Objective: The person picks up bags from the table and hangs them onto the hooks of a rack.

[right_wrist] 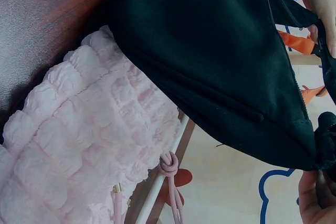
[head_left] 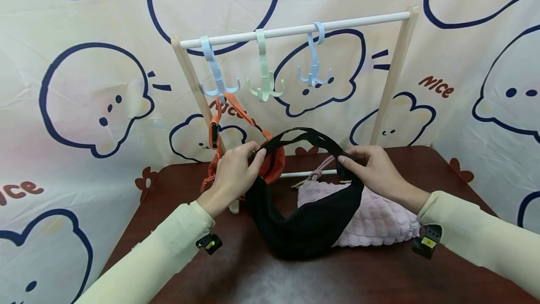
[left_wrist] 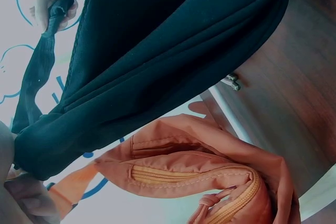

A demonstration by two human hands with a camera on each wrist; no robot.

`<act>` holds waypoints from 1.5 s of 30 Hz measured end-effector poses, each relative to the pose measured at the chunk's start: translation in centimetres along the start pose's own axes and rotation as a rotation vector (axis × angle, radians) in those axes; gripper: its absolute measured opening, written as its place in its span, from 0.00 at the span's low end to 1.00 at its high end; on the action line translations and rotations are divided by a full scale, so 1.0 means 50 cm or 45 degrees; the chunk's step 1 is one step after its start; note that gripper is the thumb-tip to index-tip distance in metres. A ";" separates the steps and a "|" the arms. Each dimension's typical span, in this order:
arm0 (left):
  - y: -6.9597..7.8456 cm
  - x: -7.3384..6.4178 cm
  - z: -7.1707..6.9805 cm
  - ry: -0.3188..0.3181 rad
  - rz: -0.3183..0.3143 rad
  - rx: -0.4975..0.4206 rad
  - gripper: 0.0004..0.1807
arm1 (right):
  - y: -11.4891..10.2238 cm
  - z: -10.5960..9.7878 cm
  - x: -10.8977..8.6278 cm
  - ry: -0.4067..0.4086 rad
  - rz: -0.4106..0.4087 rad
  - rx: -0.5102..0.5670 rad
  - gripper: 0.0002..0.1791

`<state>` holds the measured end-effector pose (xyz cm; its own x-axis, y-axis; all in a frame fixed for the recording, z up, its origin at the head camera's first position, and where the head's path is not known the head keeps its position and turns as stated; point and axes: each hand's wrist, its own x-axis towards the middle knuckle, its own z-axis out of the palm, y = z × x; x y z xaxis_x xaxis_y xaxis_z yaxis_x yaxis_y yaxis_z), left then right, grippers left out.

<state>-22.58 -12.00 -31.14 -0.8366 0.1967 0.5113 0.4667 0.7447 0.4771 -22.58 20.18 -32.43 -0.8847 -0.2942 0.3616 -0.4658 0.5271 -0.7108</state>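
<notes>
A black cloth shoulder bag [head_left: 310, 229] hangs between my two hands above the table, its strap [head_left: 310, 134] arching at the top. My left hand [head_left: 236, 168] pinches the strap's left side between thumb and fingers. On the right side, my right hand [head_left: 375, 170] pinches the strap where it joins the bag body. Behind my left hand, an orange bag [head_left: 274, 163] hangs by its strap from the left blue hook [head_left: 219, 77]. Below my right hand a pink puffy bag [head_left: 379, 219] lies on the table, partly covered by the black bag.
A wooden rack with a white rod [head_left: 363, 20] stands at the back of the dark table [head_left: 236, 266]. From the rod also hang a green hook [head_left: 265, 70] and another blue hook [head_left: 314, 60]. A patterned cloth backdrop [head_left: 97, 98] encloses the table.
</notes>
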 end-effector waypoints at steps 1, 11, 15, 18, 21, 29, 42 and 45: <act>0.000 0.000 0.000 0.001 0.001 -0.001 0.11 | 0.000 0.000 0.000 0.001 0.000 -0.001 0.10; 0.000 -0.001 -0.002 0.001 -0.009 -0.009 0.12 | 0.001 0.001 0.005 0.013 -0.005 -0.040 0.10; -0.001 -0.002 -0.002 -0.007 -0.020 -0.011 0.11 | -0.003 0.003 0.006 0.013 -0.006 -0.038 0.10; -0.002 -0.004 -0.002 -0.009 -0.022 -0.013 0.11 | -0.006 0.005 0.005 0.011 0.000 -0.028 0.10; -0.002 -0.005 -0.002 -0.010 -0.020 -0.010 0.11 | -0.010 0.005 0.005 0.007 0.009 -0.025 0.10; 0.001 -0.001 -0.005 0.005 -0.007 -0.010 0.11 | -0.019 0.000 0.009 0.006 -0.014 -0.049 0.10; 0.003 0.001 -0.013 0.003 -0.006 0.000 0.12 | -0.021 0.001 0.015 0.005 -0.018 -0.047 0.10; 0.005 0.003 -0.015 0.006 -0.003 0.007 0.12 | -0.025 0.003 0.015 0.012 -0.021 -0.032 0.10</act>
<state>-22.36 -12.29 -30.41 -0.8362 0.1920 0.5138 0.4632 0.7487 0.4742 -22.65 19.19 -31.34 -0.8772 -0.2950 0.3789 -0.4802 0.5420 -0.6897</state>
